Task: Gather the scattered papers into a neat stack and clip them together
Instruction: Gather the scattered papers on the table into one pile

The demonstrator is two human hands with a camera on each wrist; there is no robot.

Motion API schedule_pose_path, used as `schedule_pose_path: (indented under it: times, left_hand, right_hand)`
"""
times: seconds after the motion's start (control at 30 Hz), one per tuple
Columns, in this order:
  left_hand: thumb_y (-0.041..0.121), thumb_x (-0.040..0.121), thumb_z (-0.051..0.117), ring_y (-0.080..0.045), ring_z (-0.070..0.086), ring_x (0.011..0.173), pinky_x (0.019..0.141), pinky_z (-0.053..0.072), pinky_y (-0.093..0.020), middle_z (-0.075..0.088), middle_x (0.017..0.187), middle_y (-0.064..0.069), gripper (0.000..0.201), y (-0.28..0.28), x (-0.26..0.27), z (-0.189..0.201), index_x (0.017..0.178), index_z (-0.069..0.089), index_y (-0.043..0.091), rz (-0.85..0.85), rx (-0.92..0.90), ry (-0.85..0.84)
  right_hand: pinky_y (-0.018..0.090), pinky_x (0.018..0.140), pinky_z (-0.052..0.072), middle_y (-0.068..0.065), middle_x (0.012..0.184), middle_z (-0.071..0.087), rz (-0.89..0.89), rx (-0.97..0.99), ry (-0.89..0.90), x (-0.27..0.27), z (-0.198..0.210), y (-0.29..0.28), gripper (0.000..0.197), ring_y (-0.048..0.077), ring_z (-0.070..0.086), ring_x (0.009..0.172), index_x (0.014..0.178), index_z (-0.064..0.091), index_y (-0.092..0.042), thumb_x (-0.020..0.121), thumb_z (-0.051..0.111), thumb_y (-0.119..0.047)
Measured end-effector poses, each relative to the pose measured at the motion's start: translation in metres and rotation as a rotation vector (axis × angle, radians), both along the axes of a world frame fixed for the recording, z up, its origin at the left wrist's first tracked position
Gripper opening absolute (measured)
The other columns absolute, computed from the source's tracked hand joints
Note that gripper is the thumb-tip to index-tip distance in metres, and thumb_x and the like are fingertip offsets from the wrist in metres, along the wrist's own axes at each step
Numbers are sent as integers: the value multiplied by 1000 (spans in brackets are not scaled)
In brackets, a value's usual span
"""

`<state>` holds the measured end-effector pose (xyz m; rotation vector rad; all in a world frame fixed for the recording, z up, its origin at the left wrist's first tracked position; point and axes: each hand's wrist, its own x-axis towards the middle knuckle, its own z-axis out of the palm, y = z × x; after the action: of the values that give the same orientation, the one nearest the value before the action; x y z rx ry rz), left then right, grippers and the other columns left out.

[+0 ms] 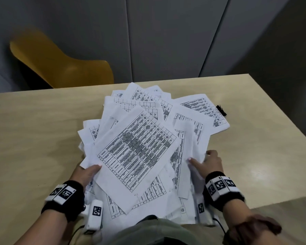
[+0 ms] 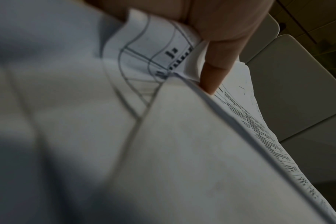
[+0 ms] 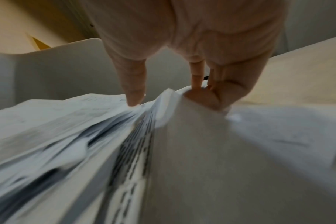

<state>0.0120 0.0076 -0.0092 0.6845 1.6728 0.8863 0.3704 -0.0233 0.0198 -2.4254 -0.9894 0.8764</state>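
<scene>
Both hands, left hand [image 1: 86, 174] at seven o'clock and right hand [image 1: 211, 162] at four, pinch the papers [image 1: 140, 147], light, floppy, slippery, best squeezed at opposite edges

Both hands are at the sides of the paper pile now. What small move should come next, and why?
Probably push both hands inward to square the papers. The left hand and right hand each hold a side, yet the sheets fan at many angles, and the black clip lies apart at the far right.

This looks like an office or meeting room. A pale wood-grain table [image 1: 34, 131] carries a heap of printed table sheets [image 1: 138, 145], a mustard-yellow moulded chair [image 1: 60, 64] stands behind it, and plain grey wall panels [image 1: 166, 36] close the background.
</scene>
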Motion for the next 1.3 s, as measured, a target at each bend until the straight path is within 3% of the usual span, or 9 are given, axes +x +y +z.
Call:
schedule_pose_path:
  times: [0.17, 0.3, 0.57, 0.67, 0.77, 0.93, 1.0, 1.17, 1.3]
  left_hand:
    - [4, 83, 63, -32, 62, 94, 97, 44, -50, 66, 94, -10, 29, 0, -2, -9, 112, 60, 3, 32, 0, 8]
    - [2, 82, 63, -33, 62, 97, 98, 43, -51, 66, 99, -14, 34, 0, -3, -12, 116, 58, -1, 37, 17, 11]
    - [4, 80, 67, -32, 62, 102, 100, 43, -53, 65, 108, -15, 38, -1, 0, -19, 117, 58, 1, 67, 15, 6]
    - [6, 79, 69, -33, 61, 104, 100, 42, -55, 65, 110, -15, 41, -1, -1, -20, 118, 57, 1, 61, 7, 7]
    - [6, 80, 67, -33, 62, 101, 100, 42, -53, 66, 106, -14, 36, 0, -2, -21, 115, 59, 2, 49, 6, 9]
    - [-2, 82, 62, -21, 59, 71, 69, 45, -26, 70, 64, -3, 8, 3, -1, -20, 90, 62, 0, 32, 6, 5]
    - [-3, 81, 62, -21, 56, 67, 64, 41, -25, 67, 61, -5, 3, 4, 1, -18, 81, 63, 0, 32, -6, 2]
    - [-1, 82, 62, -20, 63, 52, 56, 46, -23, 67, 51, 1, 7, 8, -1, -20, 86, 63, -6, -6, -56, 24]
    - [5, 82, 64, -29, 62, 86, 82, 45, -33, 67, 95, -20, 29, 9, -2, -23, 106, 62, -10, -27, -98, 19]
  right_hand:
    - [35, 92, 44, 17, 131, 46, 52, -5, 50, -24, -2, -7, 90, 33, 50, 116, 133, 27, -12, 64, 83, -23]
    - [27, 67, 42, 15, 116, 56, -31, 21, 111, -24, -4, -12, 78, 28, 54, 87, 129, 24, -20, 70, 76, -19]
    - [34, 89, 42, 17, 120, 55, -123, 55, 241, -28, -6, -11, 80, 32, 54, 108, 128, 29, -16, 67, 80, -22]
    - [33, 88, 44, 4, 97, 57, -141, 54, 304, -32, -13, -9, 65, 27, 56, 96, 120, 40, -16, 68, 79, -19]
    - [31, 77, 52, -1, 74, 63, -34, 26, 244, -35, -17, -10, 19, 24, 63, 80, 87, 61, -16, 71, 70, -20]
    - [24, 81, 43, 18, 103, 68, -33, 29, 112, -5, -6, -16, 33, 31, 65, 95, 108, 64, -2, 79, 64, -17]
    - [27, 80, 42, 21, 107, 67, -47, 67, 27, 12, 3, -22, 30, 33, 63, 97, 109, 62, 1, 83, 62, -13]
    - [43, 96, 46, 22, 109, 66, -129, 181, -80, 39, 14, -29, 28, 37, 62, 100, 112, 60, 0, 85, 60, -10]
    - [43, 96, 47, 23, 108, 67, -165, 299, -185, 51, 29, -31, 28, 39, 62, 99, 111, 61, -2, 85, 59, -9]
